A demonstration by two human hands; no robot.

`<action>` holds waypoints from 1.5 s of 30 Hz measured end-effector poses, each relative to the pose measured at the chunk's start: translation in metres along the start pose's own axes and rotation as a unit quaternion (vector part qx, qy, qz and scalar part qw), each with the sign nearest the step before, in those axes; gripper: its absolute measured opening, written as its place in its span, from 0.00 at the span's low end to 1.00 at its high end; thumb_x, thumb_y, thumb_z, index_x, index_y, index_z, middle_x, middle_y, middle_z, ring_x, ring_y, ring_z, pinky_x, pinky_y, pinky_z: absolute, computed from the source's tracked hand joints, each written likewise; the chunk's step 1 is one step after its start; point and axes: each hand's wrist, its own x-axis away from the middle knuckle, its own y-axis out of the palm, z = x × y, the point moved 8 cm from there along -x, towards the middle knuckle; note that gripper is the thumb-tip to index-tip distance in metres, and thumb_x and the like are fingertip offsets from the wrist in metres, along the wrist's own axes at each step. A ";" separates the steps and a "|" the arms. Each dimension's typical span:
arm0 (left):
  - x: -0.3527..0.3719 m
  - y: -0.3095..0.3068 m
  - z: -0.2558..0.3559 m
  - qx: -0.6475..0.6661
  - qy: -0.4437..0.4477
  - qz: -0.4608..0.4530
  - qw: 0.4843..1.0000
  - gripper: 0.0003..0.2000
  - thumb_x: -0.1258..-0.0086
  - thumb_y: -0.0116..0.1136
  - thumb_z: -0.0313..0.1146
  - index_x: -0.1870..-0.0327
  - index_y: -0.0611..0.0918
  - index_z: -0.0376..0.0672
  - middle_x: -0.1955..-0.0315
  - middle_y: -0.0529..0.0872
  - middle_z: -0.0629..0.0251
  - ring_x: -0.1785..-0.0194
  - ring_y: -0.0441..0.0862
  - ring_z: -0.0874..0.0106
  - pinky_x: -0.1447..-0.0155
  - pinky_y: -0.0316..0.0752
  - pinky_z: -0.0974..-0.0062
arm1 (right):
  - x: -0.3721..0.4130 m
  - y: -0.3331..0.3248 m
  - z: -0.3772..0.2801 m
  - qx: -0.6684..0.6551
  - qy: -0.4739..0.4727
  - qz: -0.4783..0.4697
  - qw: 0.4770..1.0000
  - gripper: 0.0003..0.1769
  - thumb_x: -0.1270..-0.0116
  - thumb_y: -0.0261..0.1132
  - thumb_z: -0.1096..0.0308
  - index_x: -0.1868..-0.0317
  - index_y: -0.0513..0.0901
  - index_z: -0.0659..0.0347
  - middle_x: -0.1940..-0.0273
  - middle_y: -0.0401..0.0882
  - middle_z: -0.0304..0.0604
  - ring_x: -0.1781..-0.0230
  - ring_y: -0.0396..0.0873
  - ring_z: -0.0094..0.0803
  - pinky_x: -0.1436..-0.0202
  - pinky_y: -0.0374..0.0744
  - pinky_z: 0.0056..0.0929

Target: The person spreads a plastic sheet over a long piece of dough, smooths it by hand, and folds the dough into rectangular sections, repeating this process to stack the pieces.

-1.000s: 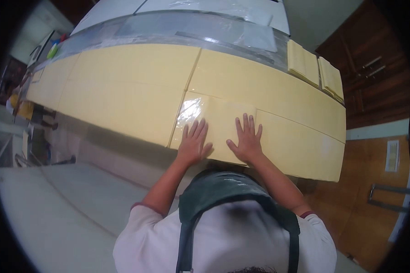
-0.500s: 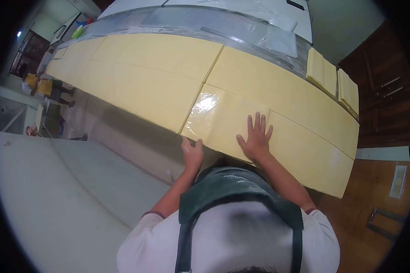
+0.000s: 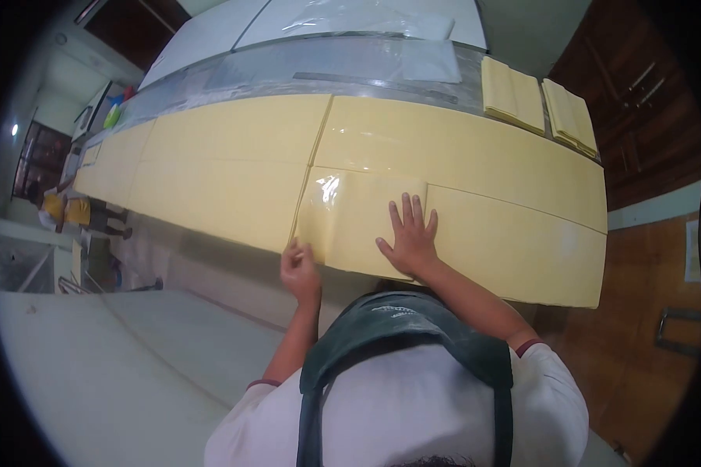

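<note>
A folded yellow sheet (image 3: 362,214) with a shiny, clear film-like patch at its left side lies on the long yellow layer (image 3: 514,249) at the near edge. My right hand (image 3: 413,237) is pressed flat on its right part, fingers spread. At the sheet's near left corner, beside the seam between two yellow sections, my left hand (image 3: 300,268) has its fingers curled together on the edge. The fingertips partly hide what they pinch.
Two folded yellow stacks (image 3: 514,93) (image 3: 570,117) lie at the far right. Beyond the yellow layer are a metal strip (image 3: 366,80) and clear plastic (image 3: 432,61). A person in yellow (image 3: 76,212) stands far left. A pale surface (image 3: 93,373) is at lower left.
The view has shifted, so the table appears turned. My left hand has gone from thumb and fingers apart to curled together at the corner. My right hand stays flat on the sheet.
</note>
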 end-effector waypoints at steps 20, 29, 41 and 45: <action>-0.007 0.168 0.040 -0.402 0.400 -0.542 0.620 0.40 0.28 0.51 0.52 0.20 0.57 0.37 0.18 0.51 0.54 0.16 0.42 0.49 0.20 0.39 0.37 | 0.006 -0.004 0.002 0.022 0.019 -0.028 0.999 0.49 0.29 0.50 0.34 0.18 0.52 0.57 0.17 0.40 0.55 0.15 0.36 0.50 0.22 0.39 0.71; 0.003 0.169 0.044 -0.389 0.423 -0.565 0.592 0.43 0.29 0.51 0.57 0.20 0.55 0.37 0.18 0.50 0.53 0.16 0.42 0.51 0.21 0.35 0.34 | 0.011 0.001 -0.009 0.029 0.015 -0.021 0.999 0.50 0.28 0.48 0.33 0.18 0.51 0.61 0.17 0.41 0.51 0.15 0.36 0.45 0.21 0.39 0.69; -0.030 0.153 -0.002 -0.111 0.180 -0.498 0.841 0.44 0.23 0.46 0.56 0.19 0.45 0.35 0.19 0.49 0.42 0.16 0.45 0.49 0.17 0.37 0.50 | 0.022 -0.008 0.023 -0.137 0.047 0.118 0.983 0.51 0.28 0.61 0.50 0.20 0.41 0.70 0.21 0.44 0.69 0.18 0.44 0.56 0.19 0.45 0.59; -0.038 0.145 -0.006 0.403 -0.338 -0.332 0.783 0.37 0.18 0.35 0.58 0.20 0.53 0.37 0.24 0.62 0.49 0.21 0.59 0.58 0.19 0.55 0.63 | 0.015 0.003 0.051 -0.752 0.095 0.240 0.606 0.33 0.23 0.55 0.66 0.24 0.55 0.67 0.30 0.67 0.58 0.31 0.70 0.40 0.29 0.69 0.35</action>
